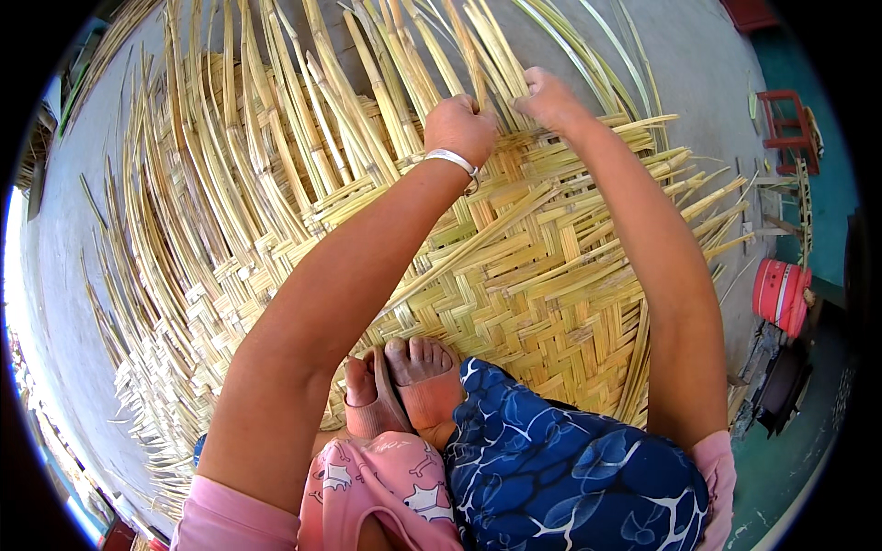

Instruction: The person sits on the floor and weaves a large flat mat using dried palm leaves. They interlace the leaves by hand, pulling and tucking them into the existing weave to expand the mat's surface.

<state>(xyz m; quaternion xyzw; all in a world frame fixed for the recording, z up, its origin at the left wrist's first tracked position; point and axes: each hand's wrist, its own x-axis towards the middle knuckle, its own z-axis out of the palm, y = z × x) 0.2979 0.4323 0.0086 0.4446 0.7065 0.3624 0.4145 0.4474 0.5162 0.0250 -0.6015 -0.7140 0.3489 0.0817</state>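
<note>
From the head view, I see a big woven mat (551, 239) spread on the gray floor (717, 119). It fills the middle, with long loose strips (322, 101) sticking out from ten to twelve o'clock. Feet in sandals (421, 360) are toward six o'clock.

The left hand (461, 131), just past twelve, is curled tight on a strip. The right hand (549, 99), nearer one o'clock, has its fingers bent in against the strips beside it; I can't tell if they pinch one.

Each strip looks light, dry and a bit stiff, but springy enough to bend. The flat sides look smooth, so they may slip. Bend one too hard and it might crack, and the edges could scratch. I'd hold a strip low, close to the weave, between thumb and finger. The whole mat looks floppy and awkward to lift.
</note>
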